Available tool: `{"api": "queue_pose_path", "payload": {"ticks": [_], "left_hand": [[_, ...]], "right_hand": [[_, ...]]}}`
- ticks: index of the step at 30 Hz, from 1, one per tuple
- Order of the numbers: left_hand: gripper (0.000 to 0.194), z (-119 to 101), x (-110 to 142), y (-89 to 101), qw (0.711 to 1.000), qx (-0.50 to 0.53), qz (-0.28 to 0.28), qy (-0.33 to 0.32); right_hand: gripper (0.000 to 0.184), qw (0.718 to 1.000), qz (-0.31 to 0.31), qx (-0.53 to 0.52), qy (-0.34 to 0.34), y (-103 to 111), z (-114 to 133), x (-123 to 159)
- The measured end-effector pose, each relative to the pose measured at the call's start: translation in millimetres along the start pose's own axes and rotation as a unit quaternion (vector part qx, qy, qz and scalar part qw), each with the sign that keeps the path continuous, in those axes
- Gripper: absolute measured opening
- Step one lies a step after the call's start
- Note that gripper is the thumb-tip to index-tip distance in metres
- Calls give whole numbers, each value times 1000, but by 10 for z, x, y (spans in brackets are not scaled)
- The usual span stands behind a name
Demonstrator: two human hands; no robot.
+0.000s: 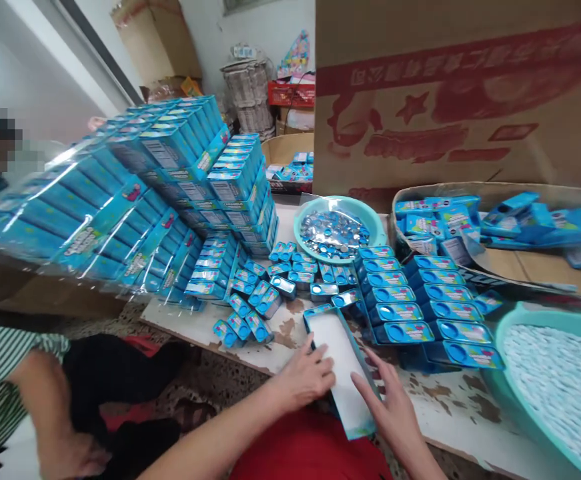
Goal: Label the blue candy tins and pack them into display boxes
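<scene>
Loose, wide grip: right wall of blue box (344, 373), at six o'clock, straddled by right hand (393, 397); left hand (304, 379) laid over left wall, pinch unclear; walls best pressed evenly.

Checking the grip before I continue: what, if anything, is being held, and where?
A long white-lined box, by its long sides: left hand on the left wall, right hand on the right.

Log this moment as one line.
open box: white inside, at table edge; left hand: on its left side; right hand: on its right side; beyond: small blue packs; far right: teal basin, pale pieces
</scene>
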State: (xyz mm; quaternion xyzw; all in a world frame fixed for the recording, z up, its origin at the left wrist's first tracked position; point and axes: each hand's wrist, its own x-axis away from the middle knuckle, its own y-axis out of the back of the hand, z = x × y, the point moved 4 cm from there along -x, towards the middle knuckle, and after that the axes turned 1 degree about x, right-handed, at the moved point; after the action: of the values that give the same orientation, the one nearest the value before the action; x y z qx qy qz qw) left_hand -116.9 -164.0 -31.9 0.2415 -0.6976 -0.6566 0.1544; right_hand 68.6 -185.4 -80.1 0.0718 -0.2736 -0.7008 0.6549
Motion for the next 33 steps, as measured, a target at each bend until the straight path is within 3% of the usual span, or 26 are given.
{"api": "queue_pose_path", "payload": {"ticks": [2,3,5,6,8,10,12,14,16,19,22,28,33], "left_hand": [[27,-75,60,-36,999,9,-26,26],[33,-24,147,-29,996,12,-47,72],[41,213,451,28,967,3,-107,233],[44,366,654,63,932,-11,-139,335],[59,642,1055,98,833,-29,-175,524],[82,835,1304,46,735,-6,-155,660],[95,943,1337,-68,665,51,-101,738],[99,988,1225,-168,616,90,-56,780],[98,1005,1072,-215,593,92,-30,799],[90,1008,947,-223,590,70,-12,804],[83,987,977,-231,591,62,2,804],[92,1039,1034,-227,525,55,28,849],[82,1068,1066,-157,536,74,57,839]], "right_hand": [[47,996,29,76,22,-132,-33,-121],[45,994,41,98,27,-183,-74,-158],[44,991,46,123,33,-235,-170,-187],[45,990,45,130,37,-242,-211,-185],[45,989,40,138,43,-240,-269,-165],[46,988,41,141,44,-237,-290,-147],[46,988,43,144,43,-236,-283,-143],[46,987,46,146,44,-235,-256,-148],[47,987,50,144,47,-231,-223,-153],[46,989,54,131,48,-225,-196,-156],[45,990,61,123,33,-231,-208,-156],[43,986,80,139,39,-216,-179,-151],[42,980,112,162,41,-172,-107,-156]]}}
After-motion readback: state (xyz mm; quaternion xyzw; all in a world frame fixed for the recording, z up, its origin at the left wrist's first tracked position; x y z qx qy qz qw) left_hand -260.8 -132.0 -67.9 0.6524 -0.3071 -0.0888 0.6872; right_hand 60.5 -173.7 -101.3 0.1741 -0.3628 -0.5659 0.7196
